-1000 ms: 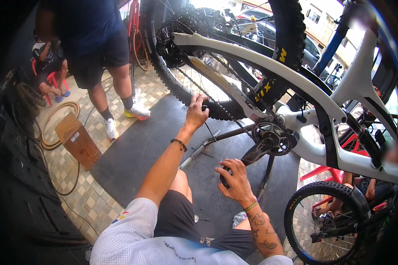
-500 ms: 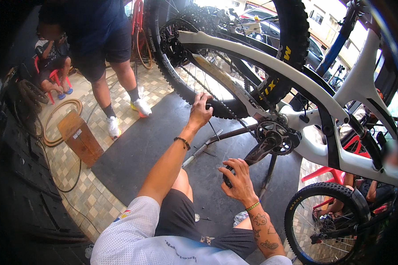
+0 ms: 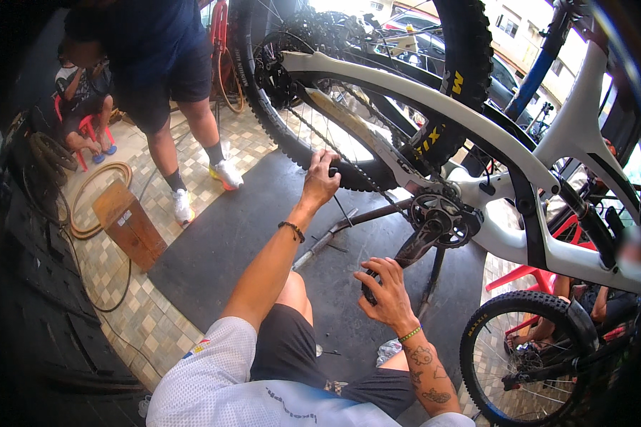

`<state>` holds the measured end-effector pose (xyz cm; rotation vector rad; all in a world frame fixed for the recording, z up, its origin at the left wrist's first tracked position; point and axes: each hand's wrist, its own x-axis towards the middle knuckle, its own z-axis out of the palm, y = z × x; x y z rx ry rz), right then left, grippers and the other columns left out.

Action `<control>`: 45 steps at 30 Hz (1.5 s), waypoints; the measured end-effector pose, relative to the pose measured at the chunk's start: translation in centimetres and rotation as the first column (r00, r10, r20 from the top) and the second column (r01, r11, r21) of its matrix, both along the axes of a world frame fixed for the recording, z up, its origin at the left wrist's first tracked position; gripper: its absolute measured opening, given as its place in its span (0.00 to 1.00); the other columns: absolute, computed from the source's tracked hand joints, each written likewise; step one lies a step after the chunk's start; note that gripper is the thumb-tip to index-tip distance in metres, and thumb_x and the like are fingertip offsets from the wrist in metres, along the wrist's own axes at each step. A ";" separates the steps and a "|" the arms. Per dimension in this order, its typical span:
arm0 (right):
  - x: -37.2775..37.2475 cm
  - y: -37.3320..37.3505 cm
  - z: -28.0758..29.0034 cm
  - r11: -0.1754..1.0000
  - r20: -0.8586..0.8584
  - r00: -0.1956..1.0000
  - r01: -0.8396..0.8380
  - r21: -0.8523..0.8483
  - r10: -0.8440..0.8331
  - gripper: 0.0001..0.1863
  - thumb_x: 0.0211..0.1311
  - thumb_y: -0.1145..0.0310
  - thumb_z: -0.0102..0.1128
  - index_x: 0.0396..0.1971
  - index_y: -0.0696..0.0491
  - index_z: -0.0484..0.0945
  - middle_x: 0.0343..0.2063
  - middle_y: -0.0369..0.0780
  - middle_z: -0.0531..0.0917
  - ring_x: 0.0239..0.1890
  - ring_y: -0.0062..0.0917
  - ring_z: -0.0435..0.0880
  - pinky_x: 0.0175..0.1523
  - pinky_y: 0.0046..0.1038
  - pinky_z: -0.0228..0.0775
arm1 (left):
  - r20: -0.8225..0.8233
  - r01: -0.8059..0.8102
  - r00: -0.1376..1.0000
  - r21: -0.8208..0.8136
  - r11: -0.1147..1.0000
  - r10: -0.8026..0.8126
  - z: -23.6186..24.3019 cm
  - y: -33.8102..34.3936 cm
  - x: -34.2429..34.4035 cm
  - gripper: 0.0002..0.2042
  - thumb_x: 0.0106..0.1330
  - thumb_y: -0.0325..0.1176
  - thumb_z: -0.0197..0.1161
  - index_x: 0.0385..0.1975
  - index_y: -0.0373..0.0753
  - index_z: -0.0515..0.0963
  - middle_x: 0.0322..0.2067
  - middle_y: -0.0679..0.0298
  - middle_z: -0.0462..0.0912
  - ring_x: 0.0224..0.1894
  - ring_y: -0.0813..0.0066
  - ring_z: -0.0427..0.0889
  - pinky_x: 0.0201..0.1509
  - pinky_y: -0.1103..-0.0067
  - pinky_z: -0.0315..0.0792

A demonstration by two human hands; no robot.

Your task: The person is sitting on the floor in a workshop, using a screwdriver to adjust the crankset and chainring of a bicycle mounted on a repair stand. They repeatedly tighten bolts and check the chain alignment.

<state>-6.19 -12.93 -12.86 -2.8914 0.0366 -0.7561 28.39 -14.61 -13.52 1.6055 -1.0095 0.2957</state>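
A white bike frame [image 3: 426, 108] is raised on a metal stand [image 3: 379, 212], its black knobby rear tire [image 3: 360, 181] and chain [image 3: 322, 136] before me. My left hand [image 3: 319, 176] is closed at the chain's lower run beside the tire, on a small black thing I cannot make out. Lower right, my right hand [image 3: 384, 288] has its fingers curled round the outer end of the black crank arm [image 3: 417, 249], where a pedal is mostly hidden. The chainring [image 3: 456, 217] is just above and right of that hand.
A person [image 3: 185, 85] stands at upper left, another [image 3: 75, 128] sits behind on a red chair. A wooden board [image 3: 128, 228] and coiled hose [image 3: 92, 228] lie on tiles beside the black mat [image 3: 192, 263]. Another bike wheel [image 3: 481, 334] and seated people are at lower right.
Over the last second the view has shifted very slightly. Both my hands stay in about the same places, with little visible movement.
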 end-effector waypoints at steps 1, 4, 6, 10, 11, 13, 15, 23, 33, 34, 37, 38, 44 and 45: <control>-0.1 0.0 0.1 1.000 -0.001 1.000 0.001 -0.003 -0.001 0.32 0.44 0.70 0.73 0.56 0.47 0.81 0.60 0.40 0.77 0.70 0.39 0.71 0.79 0.50 0.56 | -0.002 0.007 1.000 0.004 1.000 -0.007 0.0 -0.1 -0.1 0.22 0.60 0.28 0.63 0.57 0.40 0.80 0.65 0.43 0.72 0.70 0.43 0.71 0.75 0.62 0.68; 0.0 -0.1 0.0 1.000 0.001 1.000 -0.002 -0.004 0.002 0.32 0.44 0.69 0.73 0.56 0.48 0.81 0.60 0.40 0.77 0.70 0.39 0.71 0.79 0.50 0.56 | -0.005 0.010 1.000 -0.002 1.000 -0.010 -0.1 -0.2 0.0 0.23 0.60 0.28 0.63 0.58 0.41 0.80 0.65 0.41 0.72 0.70 0.41 0.71 0.75 0.61 0.68; 0.2 -0.2 -0.2 1.000 0.007 1.000 -0.008 -0.005 0.008 0.32 0.45 0.69 0.73 0.56 0.48 0.81 0.60 0.41 0.77 0.70 0.39 0.71 0.79 0.50 0.56 | -0.009 0.008 1.000 -0.011 1.000 -0.008 -0.2 -0.3 0.0 0.23 0.60 0.28 0.63 0.59 0.42 0.81 0.65 0.40 0.72 0.70 0.40 0.71 0.75 0.60 0.68; 0.6 -0.3 -0.3 1.000 0.037 0.999 -0.009 -0.002 0.009 0.31 0.44 0.69 0.71 0.55 0.47 0.81 0.59 0.41 0.79 0.69 0.40 0.73 0.77 0.51 0.58 | -0.006 0.009 1.000 0.003 1.000 -0.009 0.0 -0.6 -0.3 0.24 0.60 0.29 0.63 0.60 0.43 0.81 0.64 0.40 0.72 0.71 0.40 0.70 0.75 0.59 0.67; 0.7 -0.2 -0.3 1.000 0.047 0.999 -0.013 0.004 0.013 0.31 0.44 0.69 0.70 0.55 0.47 0.82 0.58 0.42 0.79 0.68 0.41 0.73 0.77 0.51 0.58 | -0.001 0.002 1.000 0.016 1.000 -0.002 0.0 -0.5 -0.2 0.24 0.60 0.29 0.63 0.60 0.43 0.81 0.64 0.40 0.72 0.71 0.40 0.70 0.76 0.59 0.67; 0.8 -0.2 -0.5 1.000 0.048 0.999 -0.014 -0.002 0.014 0.30 0.44 0.69 0.70 0.55 0.47 0.82 0.59 0.41 0.79 0.68 0.41 0.73 0.77 0.51 0.58 | 0.010 -0.003 1.000 0.019 1.000 0.003 0.0 -0.4 -0.2 0.24 0.61 0.29 0.63 0.60 0.44 0.81 0.64 0.40 0.72 0.71 0.41 0.70 0.76 0.60 0.67; 0.7 -0.3 -0.4 1.000 0.045 0.999 -0.009 -0.010 0.010 0.30 0.44 0.69 0.70 0.55 0.47 0.82 0.59 0.41 0.79 0.68 0.40 0.73 0.77 0.50 0.58 | 0.006 -0.007 1.000 0.024 1.000 0.007 0.2 -0.3 -0.4 0.23 0.60 0.29 0.63 0.59 0.41 0.81 0.64 0.42 0.73 0.71 0.42 0.71 0.76 0.61 0.67; 0.3 0.0 -0.3 1.000 0.049 0.999 -0.004 -0.013 0.005 0.30 0.44 0.69 0.70 0.54 0.47 0.82 0.58 0.41 0.80 0.68 0.40 0.73 0.77 0.51 0.59 | -0.006 -0.007 1.000 0.018 1.000 0.007 0.3 0.0 -0.5 0.21 0.59 0.27 0.65 0.55 0.36 0.79 0.64 0.44 0.73 0.70 0.45 0.72 0.76 0.63 0.68; 0.8 -0.8 -0.1 1.000 0.027 0.999 -0.021 -0.018 0.021 0.29 0.50 0.67 0.70 0.56 0.48 0.80 0.60 0.42 0.77 0.70 0.39 0.71 0.79 0.49 0.55 | 0.148 -0.018 0.989 -0.003 1.000 0.018 -1.7 -1.9 1.4 0.24 0.60 0.30 0.63 0.59 0.37 0.79 0.64 0.40 0.73 0.69 0.41 0.71 0.77 0.59 0.65; 0.5 -0.9 -0.1 1.000 0.014 1.000 -0.005 -0.026 0.006 0.28 0.50 0.67 0.70 0.56 0.48 0.81 0.60 0.42 0.78 0.70 0.39 0.71 0.79 0.49 0.55 | 0.125 0.020 0.992 -0.001 1.000 -0.020 -1.2 -1.7 0.7 0.24 0.60 0.29 0.63 0.60 0.41 0.80 0.64 0.40 0.73 0.70 0.41 0.71 0.77 0.60 0.65; 0.4 -0.2 0.8 1.000 0.064 0.998 -0.004 -0.017 0.005 0.27 0.54 0.65 0.73 0.57 0.46 0.82 0.61 0.41 0.78 0.71 0.37 0.72 0.80 0.48 0.55 | 0.232 -0.005 0.973 -0.005 1.000 0.006 -0.7 -0.5 1.8 0.24 0.62 0.25 0.61 0.61 0.42 0.80 0.65 0.42 0.71 0.66 0.45 0.76 0.71 0.62 0.73; -0.2 0.0 1.5 1.000 0.101 0.995 0.003 0.001 -0.003 0.27 0.54 0.65 0.73 0.58 0.45 0.82 0.61 0.41 0.79 0.71 0.37 0.73 0.80 0.48 0.55 | 0.092 0.053 0.995 -0.064 0.997 -0.047 -0.7 -0.1 1.1 0.22 0.64 0.27 0.62 0.60 0.42 0.80 0.63 0.43 0.74 0.62 0.49 0.79 0.65 0.63 0.77; -6.5 -3.8 8.8 0.916 0.667 0.718 0.378 -0.135 -0.198 0.28 0.51 0.70 0.80 0.55 0.47 0.83 0.62 0.45 0.78 0.64 0.42 0.76 0.71 0.44 0.64 | -0.736 0.076 0.630 -0.258 0.963 -0.247 -2.7 7.0 -8.0 0.18 0.78 0.48 0.63 0.52 0.38 0.78 0.44 0.57 0.83 0.35 0.69 0.86 0.32 0.74 0.82; -7.1 -4.0 10.3 0.895 0.668 0.699 0.432 -0.108 -0.256 0.29 0.52 0.71 0.80 0.56 0.49 0.82 0.61 0.47 0.78 0.65 0.43 0.76 0.68 0.42 0.66 | -0.870 0.115 0.458 -0.149 0.982 -0.185 -3.8 9.3 -8.9 0.20 0.79 0.52 0.62 0.50 0.38 0.78 0.38 0.61 0.82 0.29 0.71 0.83 0.29 0.75 0.79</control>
